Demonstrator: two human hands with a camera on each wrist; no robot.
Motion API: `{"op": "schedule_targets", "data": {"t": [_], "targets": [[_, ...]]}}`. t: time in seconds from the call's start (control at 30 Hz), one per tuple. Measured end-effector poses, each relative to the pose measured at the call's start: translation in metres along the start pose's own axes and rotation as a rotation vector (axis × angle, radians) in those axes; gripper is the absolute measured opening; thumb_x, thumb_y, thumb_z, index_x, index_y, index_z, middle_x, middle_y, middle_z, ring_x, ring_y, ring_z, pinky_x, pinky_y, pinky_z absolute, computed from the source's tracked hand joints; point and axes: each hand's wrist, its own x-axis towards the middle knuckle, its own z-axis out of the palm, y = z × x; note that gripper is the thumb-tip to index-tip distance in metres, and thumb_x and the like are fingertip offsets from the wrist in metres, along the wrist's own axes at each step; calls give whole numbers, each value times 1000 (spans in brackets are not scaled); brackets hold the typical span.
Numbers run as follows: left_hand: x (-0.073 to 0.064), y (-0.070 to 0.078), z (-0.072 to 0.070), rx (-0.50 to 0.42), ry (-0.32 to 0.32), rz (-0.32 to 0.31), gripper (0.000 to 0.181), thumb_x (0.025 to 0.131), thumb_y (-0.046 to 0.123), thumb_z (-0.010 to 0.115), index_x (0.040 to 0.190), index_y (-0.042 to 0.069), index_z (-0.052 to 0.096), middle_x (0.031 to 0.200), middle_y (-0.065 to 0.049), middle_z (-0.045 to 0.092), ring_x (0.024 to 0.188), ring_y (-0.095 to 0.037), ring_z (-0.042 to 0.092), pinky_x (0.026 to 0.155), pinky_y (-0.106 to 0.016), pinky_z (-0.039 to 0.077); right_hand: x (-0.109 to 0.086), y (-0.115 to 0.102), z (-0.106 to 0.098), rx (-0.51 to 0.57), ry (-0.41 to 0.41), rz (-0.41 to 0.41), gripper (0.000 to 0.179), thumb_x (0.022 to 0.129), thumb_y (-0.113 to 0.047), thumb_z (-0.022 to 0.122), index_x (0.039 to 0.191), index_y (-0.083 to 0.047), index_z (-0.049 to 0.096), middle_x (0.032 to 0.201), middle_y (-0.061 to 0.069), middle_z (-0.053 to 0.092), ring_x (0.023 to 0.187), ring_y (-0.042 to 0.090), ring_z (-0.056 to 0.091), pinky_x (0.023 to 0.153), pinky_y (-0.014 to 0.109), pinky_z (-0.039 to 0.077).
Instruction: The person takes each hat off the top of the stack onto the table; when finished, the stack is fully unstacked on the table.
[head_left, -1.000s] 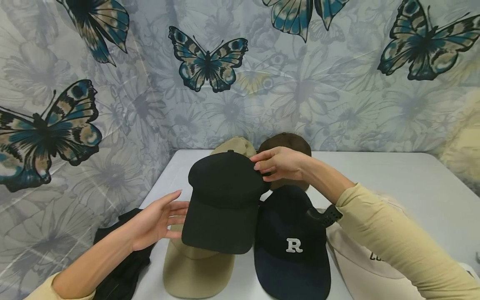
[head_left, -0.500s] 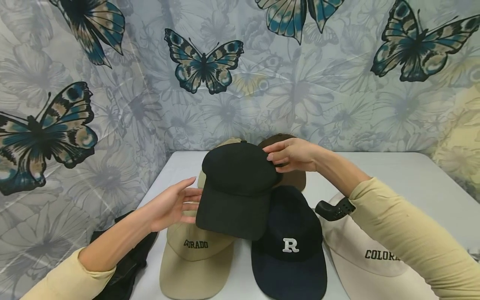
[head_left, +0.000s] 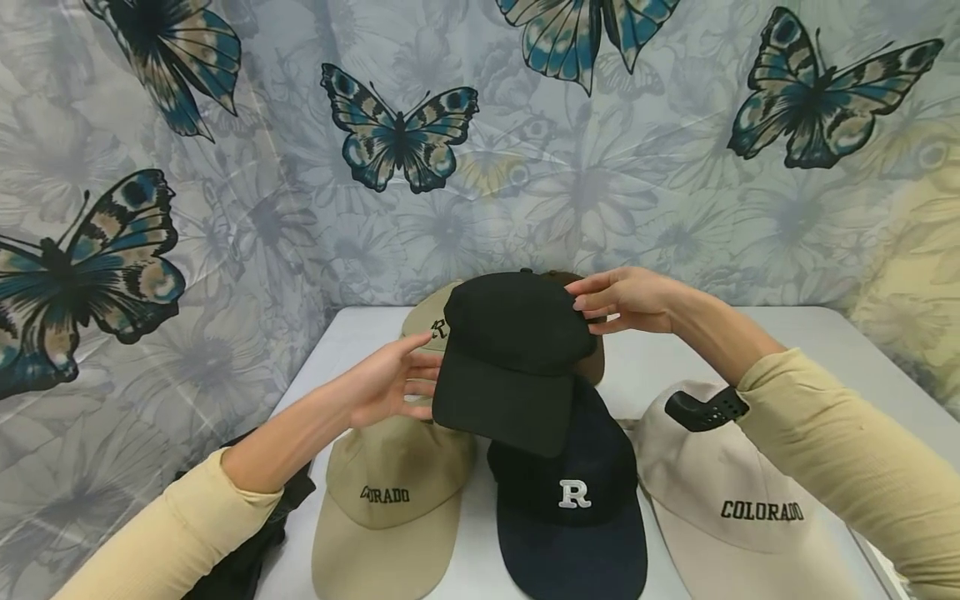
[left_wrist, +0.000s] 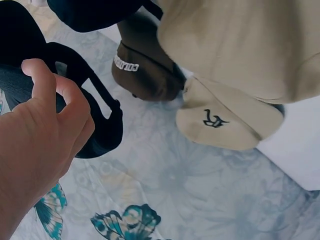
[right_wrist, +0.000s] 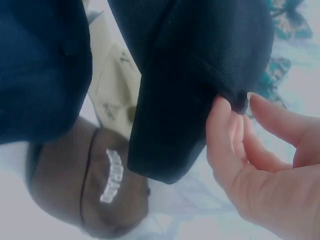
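A plain black cap [head_left: 517, 321] is held up over the table, its brim towards me and tilted. My right hand [head_left: 633, 300] pinches its edge on the right between thumb and fingers, as the right wrist view also shows. On the other side, my left hand [head_left: 390, 379] touches the brim's edge with fairly straight fingers, the thumb held apart. Below, the black cap partly covers a navy cap [head_left: 570, 550] with a white R. A khaki cap [head_left: 382, 550] with dark lettering lies to its left, a cream COLORADO cap [head_left: 750, 542] to its right.
Behind the black cap are a beige cap [head_left: 418, 325] with a dark emblem and a brown cap [left_wrist: 150, 82] with white letters. Dark items [head_left: 251, 542] lie at the left edge of the white table [head_left: 757, 333]. A butterfly-print cloth [head_left: 585, 208] hangs behind.
Both hands have carried the black cap to the right and slightly up, away from the khaki cap and over the navy cap. The khaki and cream caps' lettering has come into view.
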Motion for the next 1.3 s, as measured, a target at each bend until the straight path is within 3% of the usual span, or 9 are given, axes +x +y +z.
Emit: {"op": "schedule_targets", "data": {"t": [0.13, 0.27, 0.5, 0.73, 0.93, 1.2, 1.3], "targets": [[9, 5, 7, -7, 8, -12, 68, 102, 48, 29, 146, -3, 26, 146, -22, 32, 131, -36, 36, 99, -45, 40, -3, 2, -9, -7, 3, -3, 52, 99, -4, 49, 145, 5, 26, 150, 19, 15, 116, 25, 41, 92, 35, 45], [21, 10, 15, -16, 7, -17, 68, 101, 50, 30, 145, -3, 30, 144, -21, 35, 129, -35, 37, 97, -45, 41, -7, 2, -22, -20, 19, 1, 53, 100, -8, 49, 146, 4, 25, 144, 16, 21, 99, 17, 48, 88, 33, 45], [42, 18, 30, -68, 6, -27, 67, 100, 48, 34, 145, -2, 30, 145, -19, 34, 132, -33, 36, 101, -47, 38, -14, 5, -44, 18, 65, 52, 36, 99, -9, 51, 133, -3, 39, 101, 5, 40, 66, 12, 38, 80, 31, 45], [65, 25, 41, -73, 26, -25, 64, 101, 47, 35, 144, -1, 33, 143, -19, 37, 130, -34, 38, 98, -48, 40, -18, 10, -62, 43, 108, 60, 35, 99, -13, 52, 131, -6, 38, 107, 1, 47, 81, 12, 52, 80, 30, 48], [86, 28, 50, -69, 62, -24, 62, 101, 46, 37, 142, -2, 36, 138, -19, 42, 125, -34, 42, 95, -48, 42, -21, 14, -77, 54, 137, 61, 24, 99, -13, 53, 122, -11, 46, 104, 0, 50, 84, 12, 54, 80, 30, 48], [116, 34, 64, -38, 68, -13, 63, 102, 45, 35, 143, -3, 35, 138, -20, 42, 125, -36, 42, 95, -49, 42, -23, 18, -98, 50, 191, 56, 9, 98, -15, 56, 105, -20, 57, 111, 0, 45, 91, 13, 52, 80, 28, 48], [126, 39, 70, -29, 78, -15, 64, 103, 46, 34, 144, -3, 33, 139, -20, 41, 125, -35, 43, 95, -49, 42, -24, 19, -106, 18, 207, 45, 12, 98, -17, 55, 110, -21, 55, 117, 0, 41, 91, 9, 52, 81, 28, 48]]}}
